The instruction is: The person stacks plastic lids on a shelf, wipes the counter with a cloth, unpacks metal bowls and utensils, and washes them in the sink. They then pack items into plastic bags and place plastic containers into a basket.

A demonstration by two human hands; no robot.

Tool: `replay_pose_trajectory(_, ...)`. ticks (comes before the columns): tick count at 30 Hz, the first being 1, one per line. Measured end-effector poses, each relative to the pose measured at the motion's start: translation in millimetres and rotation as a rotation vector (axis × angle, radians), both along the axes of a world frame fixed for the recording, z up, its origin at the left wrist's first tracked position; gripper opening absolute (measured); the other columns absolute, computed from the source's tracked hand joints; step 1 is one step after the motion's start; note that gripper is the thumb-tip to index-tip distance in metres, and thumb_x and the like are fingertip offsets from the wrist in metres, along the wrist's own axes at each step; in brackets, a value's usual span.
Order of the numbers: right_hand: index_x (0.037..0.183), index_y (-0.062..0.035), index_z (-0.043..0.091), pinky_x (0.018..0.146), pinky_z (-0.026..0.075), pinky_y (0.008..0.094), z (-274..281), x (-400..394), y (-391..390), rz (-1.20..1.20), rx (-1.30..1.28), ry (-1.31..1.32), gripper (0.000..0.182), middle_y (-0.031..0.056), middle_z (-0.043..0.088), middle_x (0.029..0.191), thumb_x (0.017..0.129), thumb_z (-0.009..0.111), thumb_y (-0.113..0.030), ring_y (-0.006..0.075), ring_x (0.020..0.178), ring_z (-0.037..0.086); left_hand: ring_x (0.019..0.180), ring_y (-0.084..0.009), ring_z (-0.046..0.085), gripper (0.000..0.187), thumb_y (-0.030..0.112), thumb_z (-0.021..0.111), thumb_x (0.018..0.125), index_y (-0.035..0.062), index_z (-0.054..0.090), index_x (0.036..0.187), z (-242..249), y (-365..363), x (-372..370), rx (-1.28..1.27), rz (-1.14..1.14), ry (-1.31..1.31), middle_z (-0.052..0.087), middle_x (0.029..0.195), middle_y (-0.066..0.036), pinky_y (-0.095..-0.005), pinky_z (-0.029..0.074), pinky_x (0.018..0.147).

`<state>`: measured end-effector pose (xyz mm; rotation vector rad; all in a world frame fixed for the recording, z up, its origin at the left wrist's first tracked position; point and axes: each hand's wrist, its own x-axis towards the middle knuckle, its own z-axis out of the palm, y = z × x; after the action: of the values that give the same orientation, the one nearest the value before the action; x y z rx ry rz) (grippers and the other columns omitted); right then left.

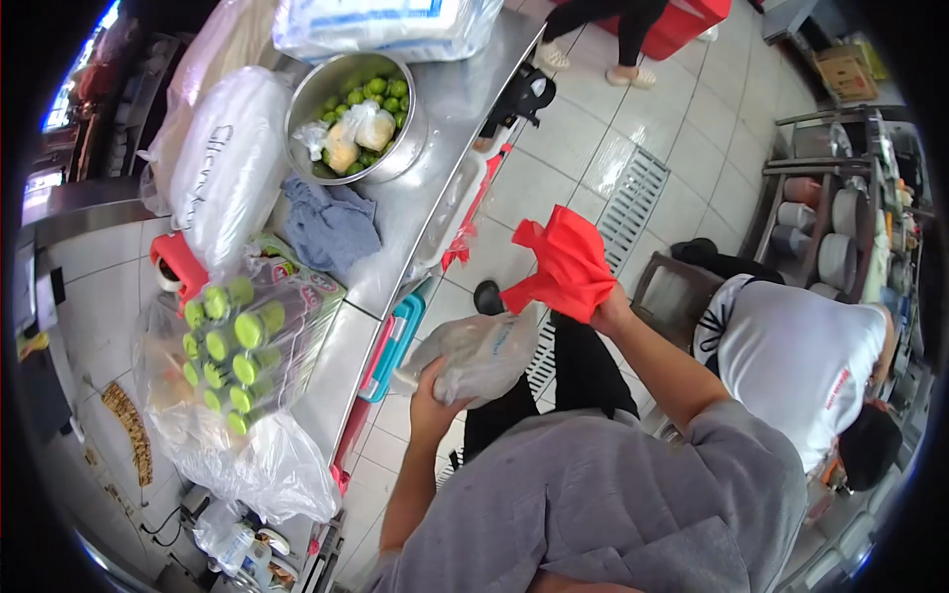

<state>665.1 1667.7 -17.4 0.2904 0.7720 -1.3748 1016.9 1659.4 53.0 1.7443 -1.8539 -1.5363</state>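
My left hand (433, 407) is closed around a filled, translucent plastic bag (474, 358) at the front of my body. What the bag contains is blurred behind the plastic. In my right hand (611, 310) is a red plastic bag (563, 265), crumpled and hanging loose, its lower corner close to the translucent bag. To the left runs a steel counter (341, 361). On it stand a metal pot (413, 138) of limes with small knotted bags on top, a grey-blue cloth (331, 225) and a wrapped pack of green-capped bottles (232, 346).
A large white bag with handwriting (229, 158) and a plastic-wrapped pack (386, 28) lie farther along the counter. A person in a white shirt (791, 356) bends by a dish rack (820, 217) at right. Another person's legs (633, 35) show ahead, beyond a floor drain (633, 203).
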Motion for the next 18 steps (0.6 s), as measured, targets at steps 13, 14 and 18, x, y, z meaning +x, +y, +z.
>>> replay_pose_trajectory(13,0.133,-0.0075,0.049,0.097,0.05,0.044,150,12,-13,0.461,-0.133,0.226,0.044,0.011,0.057,0.13,0.099,0.047,-0.036,0.0249,0.115,0.058,0.095,-0.0336,0.066,0.055,0.009,0.076,0.066,0.0119,0.062,0.119,129,-52,-109,-0.4,-0.374,0.333,0.067,0.104,-0.015,-0.0368,0.051,0.08)
replay_pose_trajectory(14,0.132,-0.0077,0.05,0.096,0.05,0.0444,163,8,-14,0.469,-0.124,0.225,0.044,0.011,0.057,0.129,0.099,0.048,-0.036,0.0252,0.114,0.059,0.088,-0.0343,0.066,0.041,0.007,0.074,0.065,0.0104,0.069,0.106,133,-52,-110,-0.469,-0.463,0.226,0.068,0.096,-0.014,-0.0381,0.052,0.075)
replay_pose_trajectory(18,0.125,-0.0082,0.051,0.082,0.049,0.035,167,-25,-17,0.281,0.212,0.73,0.033,0.0074,0.06,0.117,0.096,0.053,-0.025,0.022,0.102,0.059,0.08,-0.0335,0.064,0.022,0.01,0.07,0.069,0.0134,0.068,0.091,152,-46,-125,-0.644,-0.454,0.16,0.066,0.085,-0.012,-0.0432,0.05,0.067)
